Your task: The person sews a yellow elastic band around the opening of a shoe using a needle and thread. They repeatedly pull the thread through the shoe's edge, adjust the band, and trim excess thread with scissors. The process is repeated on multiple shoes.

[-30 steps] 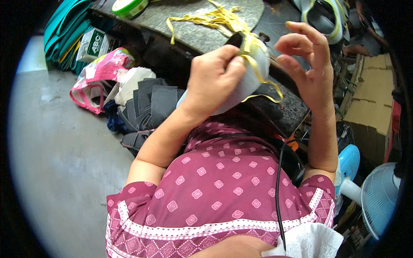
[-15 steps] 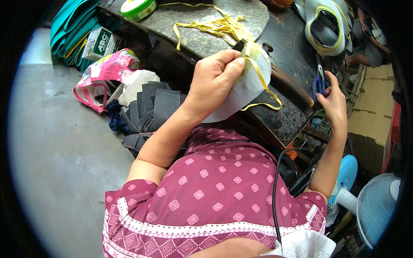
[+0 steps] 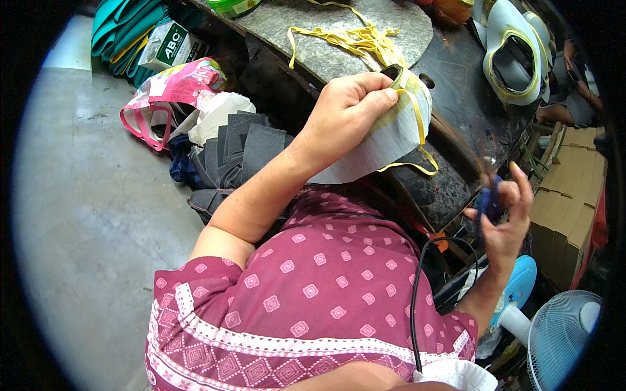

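My left hand [image 3: 355,117] pinches the upper end of a curved grey sheet piece [image 3: 358,156] between thumb and fingers. Its edge is smeared yellowish. A narrow yellow strip [image 3: 418,120] runs along that piece, and its loose tail curls below. Off to the right, my right hand [image 3: 512,215] has its fingers in the handles of blue-handled scissors [image 3: 489,202]. Their blades point up toward the bench and are blurred. Beyond my left hand, a tangle of the same yellow strip [image 3: 355,44] lies on a rounded grey stone slab [image 3: 306,29].
Grey ring-shaped pieces with yellow edges [image 3: 512,65] lie at the bench's far right. Left are stacked dark grey pieces [image 3: 261,153], a pink bag [image 3: 173,94], a green-and-white box [image 3: 171,47] and folded green sheets [image 3: 127,32]. A fan [image 3: 564,339] and brown cardboard [image 3: 567,195] stand right.
My right hand has brought the scissors off the bench's right side, nearer my body. My left hand still grips the grey piece. The whole view has shifted slightly.
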`<state>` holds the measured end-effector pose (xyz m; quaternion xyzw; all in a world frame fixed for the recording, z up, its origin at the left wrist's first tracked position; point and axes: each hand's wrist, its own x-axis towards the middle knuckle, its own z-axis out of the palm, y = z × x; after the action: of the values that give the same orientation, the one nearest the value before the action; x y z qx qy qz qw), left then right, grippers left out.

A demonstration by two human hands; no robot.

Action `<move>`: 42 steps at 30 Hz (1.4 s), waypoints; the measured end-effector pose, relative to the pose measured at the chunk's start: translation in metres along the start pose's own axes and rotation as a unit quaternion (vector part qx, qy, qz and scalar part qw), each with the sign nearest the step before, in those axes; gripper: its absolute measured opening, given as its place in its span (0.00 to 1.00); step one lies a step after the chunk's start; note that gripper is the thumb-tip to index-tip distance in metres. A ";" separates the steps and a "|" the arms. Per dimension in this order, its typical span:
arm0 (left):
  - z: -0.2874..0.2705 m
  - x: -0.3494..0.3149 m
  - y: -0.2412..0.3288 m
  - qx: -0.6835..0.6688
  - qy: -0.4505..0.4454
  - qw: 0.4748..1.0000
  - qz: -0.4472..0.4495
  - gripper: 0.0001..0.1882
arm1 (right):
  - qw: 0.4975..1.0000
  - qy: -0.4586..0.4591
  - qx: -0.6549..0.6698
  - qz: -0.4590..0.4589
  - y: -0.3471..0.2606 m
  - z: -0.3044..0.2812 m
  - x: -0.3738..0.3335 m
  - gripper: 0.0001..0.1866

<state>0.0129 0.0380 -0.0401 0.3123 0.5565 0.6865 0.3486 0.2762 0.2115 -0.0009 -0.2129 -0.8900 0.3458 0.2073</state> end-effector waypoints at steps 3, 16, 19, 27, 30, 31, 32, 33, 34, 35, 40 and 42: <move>0.002 -0.002 0.005 -0.051 -0.016 0.999 0.000 0.12 | 0.989 -0.018 -0.119 -0.083 -0.008 0.015 0.011 0.60; 0.005 0.005 0.010 -0.109 -0.083 0.990 -0.044 0.13 | 0.940 -0.038 -0.229 -0.249 -0.019 0.020 0.045 0.46; 0.007 0.007 0.007 -0.079 -0.062 0.993 -0.060 0.13 | 0.920 -0.098 -0.272 -0.265 -0.016 0.013 0.047 0.43; 0.001 0.004 0.003 -0.055 -0.061 0.996 -0.041 0.12 | 0.970 0.006 -0.234 0.071 0.039 0.002 0.064 0.48; 0.000 -0.002 0.004 -0.028 -0.055 0.998 -0.030 0.12 | 0.952 0.016 -0.293 0.090 0.064 -0.004 0.077 0.49; -0.001 -0.004 0.004 -0.028 -0.054 0.998 -0.032 0.11 | 0.955 -0.002 -0.281 0.094 0.069 -0.006 0.081 0.49; -0.002 -0.006 0.005 -0.040 -0.058 0.997 -0.014 0.11 | 0.957 -0.024 -0.267 0.108 0.070 -0.006 0.086 0.48; -0.003 -0.008 0.004 -0.020 -0.050 0.998 -0.026 0.11 | 0.967 -0.032 -0.226 0.113 0.068 -0.005 0.091 0.46; -0.002 -0.009 0.003 -0.022 -0.041 0.998 -0.031 0.10 | 0.973 -0.029 -0.204 0.105 0.062 -0.003 0.094 0.42; -0.002 -0.010 0.002 -0.026 -0.044 0.998 -0.029 0.10 | 0.973 0.018 -0.229 -0.024 0.053 0.001 0.096 0.39; 0.007 -0.008 -0.004 -0.018 -0.048 0.998 -0.040 0.08 | 0.986 0.026 0.061 -0.153 -0.018 0.054 0.070 0.40; 0.009 -0.007 -0.003 -0.009 -0.053 0.998 -0.038 0.09 | 0.974 0.002 -0.004 -0.225 -0.035 0.080 0.068 0.43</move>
<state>0.0241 0.0374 -0.0414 0.3236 0.5425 0.6606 0.4057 0.1709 0.1816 -0.0154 -0.0084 -0.9161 0.2861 0.2808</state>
